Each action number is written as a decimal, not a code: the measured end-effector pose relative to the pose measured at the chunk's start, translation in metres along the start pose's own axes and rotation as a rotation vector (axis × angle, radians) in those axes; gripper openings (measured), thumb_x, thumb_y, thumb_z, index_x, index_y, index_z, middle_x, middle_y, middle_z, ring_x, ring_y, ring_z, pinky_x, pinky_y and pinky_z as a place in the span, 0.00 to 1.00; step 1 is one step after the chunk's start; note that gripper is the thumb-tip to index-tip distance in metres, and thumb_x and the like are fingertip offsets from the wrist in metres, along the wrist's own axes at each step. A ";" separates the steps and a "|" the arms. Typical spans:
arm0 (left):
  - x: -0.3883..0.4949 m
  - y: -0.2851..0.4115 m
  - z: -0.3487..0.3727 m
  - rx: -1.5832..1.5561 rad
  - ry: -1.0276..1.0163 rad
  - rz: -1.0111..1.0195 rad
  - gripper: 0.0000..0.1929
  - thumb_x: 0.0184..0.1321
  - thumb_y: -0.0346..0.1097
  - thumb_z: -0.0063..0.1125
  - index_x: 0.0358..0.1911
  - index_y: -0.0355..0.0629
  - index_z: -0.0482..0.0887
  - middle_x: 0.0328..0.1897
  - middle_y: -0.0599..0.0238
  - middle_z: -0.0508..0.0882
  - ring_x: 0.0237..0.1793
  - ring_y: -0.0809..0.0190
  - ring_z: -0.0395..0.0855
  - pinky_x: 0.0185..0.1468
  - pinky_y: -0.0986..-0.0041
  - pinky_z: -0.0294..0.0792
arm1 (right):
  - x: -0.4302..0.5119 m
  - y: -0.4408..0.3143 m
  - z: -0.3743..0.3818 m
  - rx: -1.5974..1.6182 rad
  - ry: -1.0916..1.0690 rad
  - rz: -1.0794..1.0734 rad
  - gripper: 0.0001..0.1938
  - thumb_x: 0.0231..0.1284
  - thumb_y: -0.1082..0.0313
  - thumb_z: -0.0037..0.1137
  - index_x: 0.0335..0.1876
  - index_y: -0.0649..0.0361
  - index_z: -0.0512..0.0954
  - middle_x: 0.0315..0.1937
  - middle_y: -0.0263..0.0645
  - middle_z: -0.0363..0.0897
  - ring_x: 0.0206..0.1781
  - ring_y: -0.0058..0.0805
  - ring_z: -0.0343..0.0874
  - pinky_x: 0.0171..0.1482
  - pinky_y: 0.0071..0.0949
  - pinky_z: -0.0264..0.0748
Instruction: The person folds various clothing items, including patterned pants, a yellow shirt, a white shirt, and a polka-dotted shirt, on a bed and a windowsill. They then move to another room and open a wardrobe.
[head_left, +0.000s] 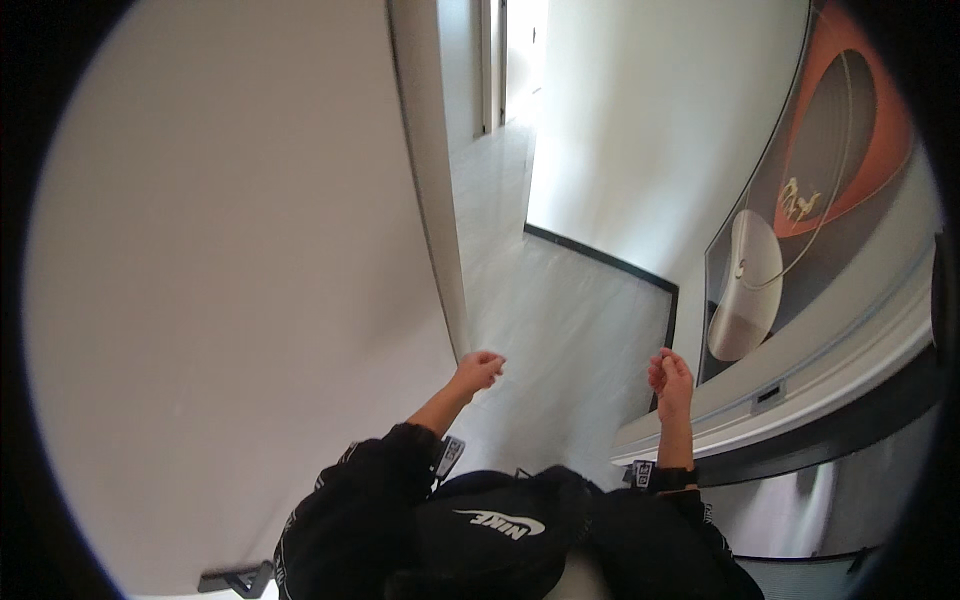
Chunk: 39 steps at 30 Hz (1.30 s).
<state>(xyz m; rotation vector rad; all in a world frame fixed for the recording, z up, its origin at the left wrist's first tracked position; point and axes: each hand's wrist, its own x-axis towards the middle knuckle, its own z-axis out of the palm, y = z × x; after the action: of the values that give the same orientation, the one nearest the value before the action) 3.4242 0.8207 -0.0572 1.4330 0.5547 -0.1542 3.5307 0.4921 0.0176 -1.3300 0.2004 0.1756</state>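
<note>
In the head view my left hand (482, 371) is raised beside the edge of a plain, light door or wall panel (247, 247), its fingers curled; I see no object in it. My right hand (670, 373) is held up at the right, near a dark skirting board (600, 256), with its fingers bent and no object visible in them. Both forearms come out of black sleeves, and a small device with a printed marker sits at each wrist. Beyond the hands lies the pale grey floor (570, 322).
A framed picture (806, 247) in orange, grey and white hangs on the right wall. Below it is a white frame (810, 409) with a small latch plate (769, 394). A dark handle (236, 579) shows at the lower left. A bright doorway (521, 67) lies ahead.
</note>
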 end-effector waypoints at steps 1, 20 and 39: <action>0.020 0.009 0.002 -0.001 -0.050 -0.008 0.12 0.53 0.39 0.52 0.35 0.38 0.78 0.24 0.66 0.77 0.18 0.73 0.69 0.21 0.83 0.62 | 0.013 0.002 0.001 0.000 0.048 0.019 0.09 0.60 0.66 0.43 0.42 0.59 0.72 0.32 0.34 0.76 0.28 0.17 0.73 0.30 0.16 0.71; 0.359 0.168 -0.004 0.000 0.138 0.003 0.12 0.54 0.40 0.51 0.38 0.42 0.78 0.25 0.69 0.78 0.20 0.73 0.71 0.23 0.81 0.65 | 0.449 -0.038 0.155 -0.007 -0.179 0.076 0.10 0.59 0.69 0.43 0.45 0.55 0.71 0.32 0.33 0.76 0.27 0.15 0.71 0.30 0.14 0.69; 0.599 0.267 -0.154 -0.091 0.589 0.075 0.09 0.56 0.35 0.47 0.25 0.39 0.80 0.12 0.72 0.72 0.12 0.75 0.65 0.18 0.80 0.59 | 0.704 -0.027 0.430 -0.149 -0.314 0.141 0.04 0.52 0.69 0.47 0.29 0.59 0.71 0.10 0.22 0.52 0.09 0.08 0.47 0.11 0.13 0.43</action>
<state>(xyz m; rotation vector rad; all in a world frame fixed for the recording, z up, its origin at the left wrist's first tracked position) 4.0141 1.1440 -0.0939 1.4025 0.9717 0.3622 4.2393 0.9128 -0.0321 -1.4164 0.0147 0.5230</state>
